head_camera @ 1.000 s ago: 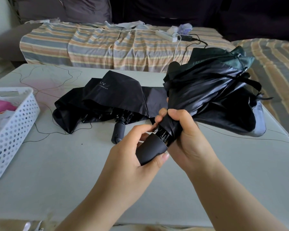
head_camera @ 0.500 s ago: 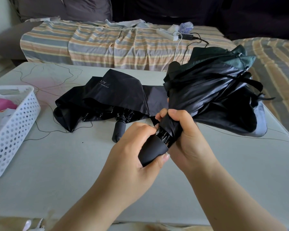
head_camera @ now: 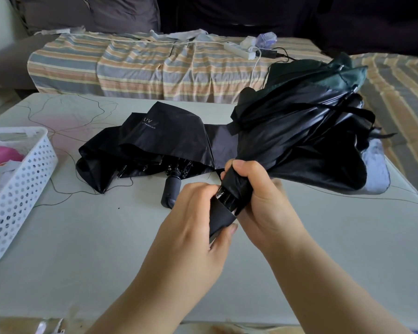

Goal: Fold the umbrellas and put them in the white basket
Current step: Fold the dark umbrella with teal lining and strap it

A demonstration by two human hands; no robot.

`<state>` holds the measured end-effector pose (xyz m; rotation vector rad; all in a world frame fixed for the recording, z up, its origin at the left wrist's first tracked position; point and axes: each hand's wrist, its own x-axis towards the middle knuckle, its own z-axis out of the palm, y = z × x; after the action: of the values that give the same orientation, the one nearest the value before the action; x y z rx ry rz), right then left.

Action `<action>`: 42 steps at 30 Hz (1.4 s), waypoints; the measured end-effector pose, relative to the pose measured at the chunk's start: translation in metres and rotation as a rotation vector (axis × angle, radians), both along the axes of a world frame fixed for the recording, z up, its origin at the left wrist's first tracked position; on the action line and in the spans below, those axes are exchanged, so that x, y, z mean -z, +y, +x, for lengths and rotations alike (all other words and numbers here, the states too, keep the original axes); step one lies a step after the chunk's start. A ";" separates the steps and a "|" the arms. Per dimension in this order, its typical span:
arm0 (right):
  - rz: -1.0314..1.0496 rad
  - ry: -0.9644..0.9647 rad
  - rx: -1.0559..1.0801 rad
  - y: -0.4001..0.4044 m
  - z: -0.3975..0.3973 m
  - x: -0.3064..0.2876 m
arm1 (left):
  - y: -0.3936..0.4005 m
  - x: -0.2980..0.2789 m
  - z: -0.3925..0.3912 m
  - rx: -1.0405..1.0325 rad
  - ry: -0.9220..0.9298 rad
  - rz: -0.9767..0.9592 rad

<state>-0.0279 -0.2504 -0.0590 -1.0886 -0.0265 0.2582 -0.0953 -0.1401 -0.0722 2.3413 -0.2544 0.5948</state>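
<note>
Your left hand (head_camera: 193,227) hides most of the held umbrella (head_camera: 307,138) handle; its fingers curl round it. Your right hand (head_camera: 263,201) fingers clamp the gathered canopy just above. The white basket (head_camera: 32,174), well left of your fingers, is cut off; pink and pale items inside are unclear. The second umbrella (head_camera: 159,143) lies on the surface (head_camera: 106,249) beyond your fingers.

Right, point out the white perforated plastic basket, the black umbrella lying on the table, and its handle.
white perforated plastic basket (head_camera: 27,179): head view, right wall.
black umbrella lying on the table (head_camera: 169,138): head view, canopy.
handle (head_camera: 170,192): head view, grip.
</note>
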 end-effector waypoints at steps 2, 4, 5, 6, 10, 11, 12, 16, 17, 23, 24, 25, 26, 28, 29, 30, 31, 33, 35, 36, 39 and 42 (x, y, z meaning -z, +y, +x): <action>-0.060 -0.009 0.038 0.002 -0.002 0.001 | -0.005 0.003 0.000 -0.061 0.003 0.022; -0.140 -0.064 0.054 0.005 -0.004 0.001 | -0.009 0.003 -0.001 -0.101 0.054 0.009; -0.170 -0.103 0.068 0.006 -0.005 0.000 | -0.010 0.001 -0.002 -0.113 0.076 0.024; -0.187 -0.135 0.087 0.008 -0.005 -0.001 | -0.010 0.001 -0.002 -0.122 0.088 0.046; -0.208 -0.132 0.158 0.010 -0.006 0.000 | -0.009 0.000 -0.002 -0.115 0.108 0.114; -0.205 -0.114 0.167 0.009 -0.006 0.001 | -0.009 0.000 -0.002 -0.104 0.115 0.136; -0.199 -0.096 0.174 0.009 -0.006 0.001 | -0.008 0.000 -0.002 -0.089 0.123 0.154; -0.203 -0.068 0.151 0.007 -0.007 0.003 | -0.004 0.005 0.001 -0.051 0.134 0.163; -0.214 -0.064 0.136 0.007 -0.007 0.002 | -0.003 0.006 0.002 -0.049 0.130 0.151; -0.223 -0.062 0.088 0.010 -0.004 -0.002 | -0.001 0.008 0.002 -0.063 0.137 0.026; -0.222 -0.072 0.089 0.010 -0.003 -0.002 | 0.000 0.007 0.002 -0.062 0.145 0.019; -0.219 -0.082 0.089 0.010 -0.002 -0.003 | 0.001 0.006 0.003 -0.057 0.153 0.011; -0.215 -0.087 0.086 0.010 -0.002 -0.003 | 0.001 0.005 0.003 -0.048 0.163 0.002; -0.213 -0.088 0.084 0.010 -0.001 -0.003 | 0.000 0.001 0.002 -0.027 0.195 -0.020; -0.219 -0.091 0.088 0.010 -0.001 -0.003 | -0.001 0.000 0.002 -0.025 0.206 -0.036; -0.228 -0.096 0.092 0.010 -0.001 -0.003 | -0.002 -0.001 0.002 -0.031 0.211 -0.061; -0.237 -0.097 0.098 0.010 -0.001 -0.004 | -0.003 -0.001 0.002 -0.037 0.213 -0.095; -0.237 -0.101 0.108 0.010 -0.001 -0.007 | -0.002 -0.001 0.001 -0.034 0.181 -0.164; -0.224 -0.112 0.118 0.009 -0.001 -0.009 | -0.002 0.000 -0.001 -0.023 0.154 -0.201; -0.227 -0.114 0.122 0.008 -0.001 -0.010 | -0.002 0.001 -0.002 -0.018 0.144 -0.207; -0.264 -0.121 0.120 0.008 -0.002 -0.009 | -0.004 0.000 -0.004 -0.015 0.115 -0.219; -0.265 -0.104 0.120 0.009 -0.003 -0.008 | -0.004 0.000 -0.004 -0.035 0.133 -0.221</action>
<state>-0.0311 -0.2415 -0.0514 -1.3612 -0.0201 0.0982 -0.0997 -0.1446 -0.0723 2.1635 -0.0815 0.4567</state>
